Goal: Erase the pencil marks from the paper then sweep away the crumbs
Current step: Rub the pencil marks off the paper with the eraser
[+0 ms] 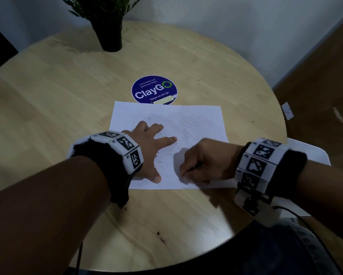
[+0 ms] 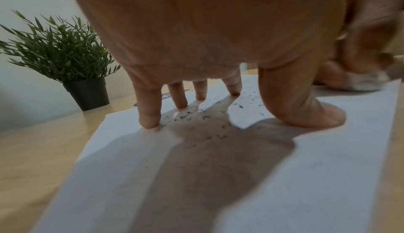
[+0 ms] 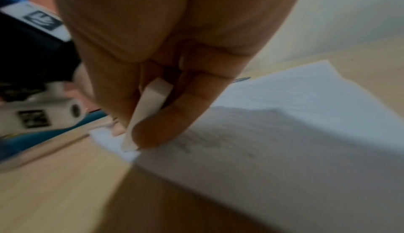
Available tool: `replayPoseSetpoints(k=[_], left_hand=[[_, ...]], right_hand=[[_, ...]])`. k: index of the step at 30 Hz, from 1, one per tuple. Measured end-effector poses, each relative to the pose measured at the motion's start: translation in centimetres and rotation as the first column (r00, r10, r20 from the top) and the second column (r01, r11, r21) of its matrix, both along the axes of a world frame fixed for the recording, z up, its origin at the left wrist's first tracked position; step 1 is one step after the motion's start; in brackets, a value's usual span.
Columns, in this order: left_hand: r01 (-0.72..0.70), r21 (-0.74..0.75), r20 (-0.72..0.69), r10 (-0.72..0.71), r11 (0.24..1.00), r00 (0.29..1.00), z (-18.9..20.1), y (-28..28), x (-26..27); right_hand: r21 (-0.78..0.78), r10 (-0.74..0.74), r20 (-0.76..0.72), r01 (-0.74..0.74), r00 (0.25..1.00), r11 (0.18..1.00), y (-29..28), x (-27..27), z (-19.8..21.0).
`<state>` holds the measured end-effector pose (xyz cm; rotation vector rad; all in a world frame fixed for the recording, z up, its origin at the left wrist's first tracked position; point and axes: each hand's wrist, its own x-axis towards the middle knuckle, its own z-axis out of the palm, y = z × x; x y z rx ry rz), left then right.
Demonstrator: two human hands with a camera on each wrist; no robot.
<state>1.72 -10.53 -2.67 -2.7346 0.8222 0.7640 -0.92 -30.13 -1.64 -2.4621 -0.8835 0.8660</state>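
A white sheet of paper point(image 1: 196, 120) lies on the round wooden table point(image 1: 67, 100), with faint pencil marks point(image 1: 194, 124) on its right half. Dark eraser crumbs point(image 1: 166, 153) are scattered over its middle. My left hand point(image 1: 148, 147) lies spread on the paper's left part, fingertips point(image 2: 149, 121) and thumb pressing it flat. My right hand point(image 1: 202, 163) pinches a white eraser point(image 3: 150, 105) between thumb and fingers, its lower tip touching the paper near the front edge. The eraser point(image 2: 367, 81) also shows blurred at the right of the left wrist view.
A potted green plant point(image 1: 109, 26) in a black pot stands at the far side of the table. A round blue ClayGo sticker point(image 1: 153, 89) lies just beyond the paper. A white chair point(image 1: 309, 153) stands at the right of the table.
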Motion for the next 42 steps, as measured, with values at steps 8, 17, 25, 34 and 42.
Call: replayPoseSetpoints(k=[8, 17, 25, 34, 42], left_hand=[[-0.020, -0.039, -0.053, 0.018, 0.999, 0.998, 0.6, 0.3, -0.5], [-0.043, -0.109, 0.036, 0.047, 0.993, 0.998, 1.8, 0.9, -0.4], [-0.121, -0.101, 0.020, 0.124, 0.988, 0.992, 1.2, 1.0, -0.2], [-0.075, -0.146, 0.031, 0.080, 0.986, 0.996, 1.0, 1.5, 0.6], [-0.066, -0.166, 0.026, 0.072, 0.984, 0.997, 0.7, 2.0, 0.8]], right_hand=[[0.112, -0.409, 0.078, 0.400, 0.909, 0.910, -1.2, 1.7, 1.2], [0.054, -0.484, -0.023, 0.485, 0.875, 0.873, -2.6, 1.5, 0.5], [0.147, -0.569, 0.067, 0.556, 0.819, 0.818, -2.1, 2.9, 0.6], [0.069, -0.577, 0.128, 0.573, 0.806, 0.816, 0.8, 5.1, 0.1], [0.044, -0.574, 0.141, 0.574, 0.807, 0.817, 0.9, 4.9, 0.5]])
